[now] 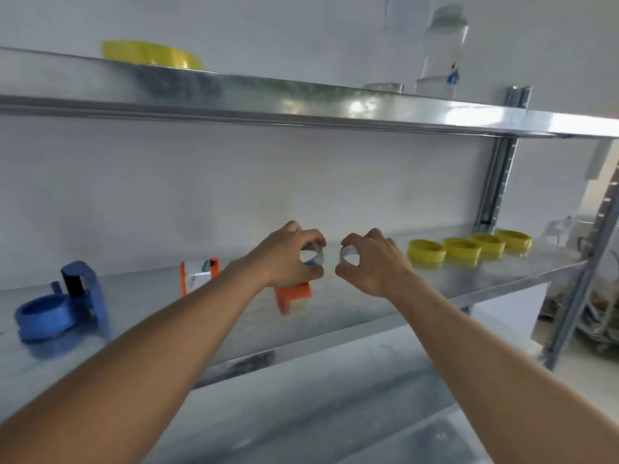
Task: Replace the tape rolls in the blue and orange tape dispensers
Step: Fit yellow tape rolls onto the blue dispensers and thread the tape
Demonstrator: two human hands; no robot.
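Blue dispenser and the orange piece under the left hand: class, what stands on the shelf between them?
An orange-edged, white-labelled dispenser part stands between the blue dispenser and orange piece, in the head view.

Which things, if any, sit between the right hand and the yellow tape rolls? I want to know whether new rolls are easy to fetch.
Nothing visible does. The right hand, pinching an empty core, has bare shelf between it and the four yellow tape rolls lined up at its right.
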